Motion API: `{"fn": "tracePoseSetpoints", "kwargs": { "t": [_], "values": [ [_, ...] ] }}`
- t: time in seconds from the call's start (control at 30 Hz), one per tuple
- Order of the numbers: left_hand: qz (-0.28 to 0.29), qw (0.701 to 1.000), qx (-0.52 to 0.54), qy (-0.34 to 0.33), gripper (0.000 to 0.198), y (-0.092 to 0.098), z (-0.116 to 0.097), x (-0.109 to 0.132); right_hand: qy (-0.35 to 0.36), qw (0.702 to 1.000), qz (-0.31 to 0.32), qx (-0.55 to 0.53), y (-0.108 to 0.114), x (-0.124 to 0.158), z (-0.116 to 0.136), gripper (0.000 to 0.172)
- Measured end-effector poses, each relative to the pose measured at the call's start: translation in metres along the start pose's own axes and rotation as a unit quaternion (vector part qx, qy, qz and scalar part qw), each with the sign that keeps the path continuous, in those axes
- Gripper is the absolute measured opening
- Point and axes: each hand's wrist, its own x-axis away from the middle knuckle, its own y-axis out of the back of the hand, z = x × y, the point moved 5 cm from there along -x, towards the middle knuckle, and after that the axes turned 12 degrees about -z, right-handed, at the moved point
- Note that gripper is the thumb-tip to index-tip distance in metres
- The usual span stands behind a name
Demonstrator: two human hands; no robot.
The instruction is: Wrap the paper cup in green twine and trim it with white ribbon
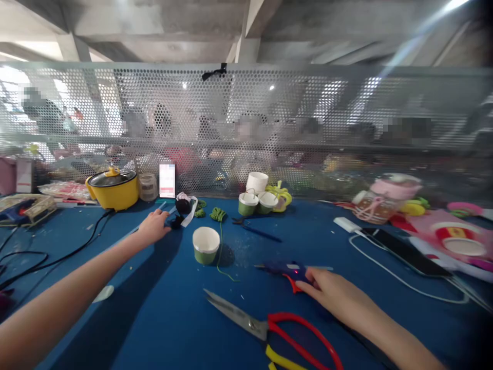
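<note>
My right hand is wrapped around a dark blue hot glue gun with a red trigger and a small red light. The gun lies low over the table, its nozzle pointing left. My left hand reaches far forward, thumb and fingers apart, beside a black ball-shaped item and pale translucent sticks. What lies under its fingertips is hard to make out. Between the hands stands a white paper cup partly wrapped in green yarn. Behind it, a green yarn bundle trails a strand past the cup.
Large scissors with red and yellow handles lie open in front. Green-wrapped cups, a white cup stack and pliers sit farther back. A yellow pot stands left; a phone with a white cable lies right. A perforated metal panel borders the table.
</note>
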Motion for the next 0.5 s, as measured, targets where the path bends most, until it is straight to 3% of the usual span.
{"fn": "tracePoseSetpoints", "kwargs": {
  "t": [0.13,0.23,0.37,0.5],
  "values": [
    [0.025,0.998,-0.044,-0.028,0.031,-0.009,-0.002,-0.013,0.000,0.998,-0.064,0.004,0.014,-0.001,-0.004,0.020],
    [0.036,0.996,-0.068,-0.039,0.029,-0.011,-0.007,-0.018,0.038,0.996,-0.082,0.006,0.033,-0.012,0.014,0.020],
    [0.035,0.995,-0.088,-0.024,0.029,-0.007,-0.016,-0.028,0.191,0.977,-0.079,0.046,0.053,-0.059,0.091,0.022],
    [0.013,0.998,-0.043,-0.037,0.028,0.000,-0.036,-0.034,0.237,0.967,-0.054,0.079,0.031,-0.134,0.167,0.019]
  ]
}}
